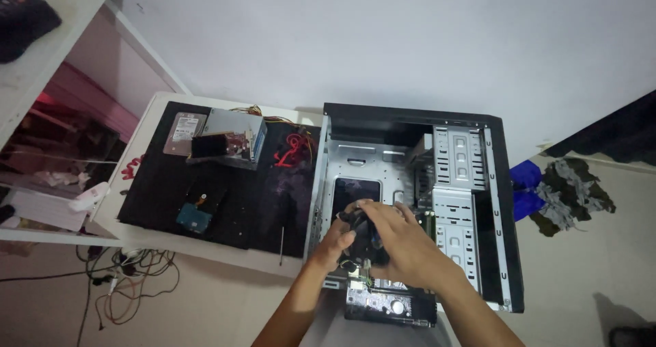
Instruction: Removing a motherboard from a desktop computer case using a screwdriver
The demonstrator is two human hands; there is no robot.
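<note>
White desk (pixel 205 246) under a dark mat carries the open computer case (pixel 410 203), over which my left hand (pixel 336 241) and right hand (pixel 403 241) both clasp a black cooler fan (pixel 360 224)

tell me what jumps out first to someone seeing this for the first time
An open computer case lies on its side in the middle, bare metal showing. Over its lower part the left hand and right hand both grip a black cooler fan. To the left, a black mat carries a power supply with loose wires, two hard drives and a screwdriver.
</note>
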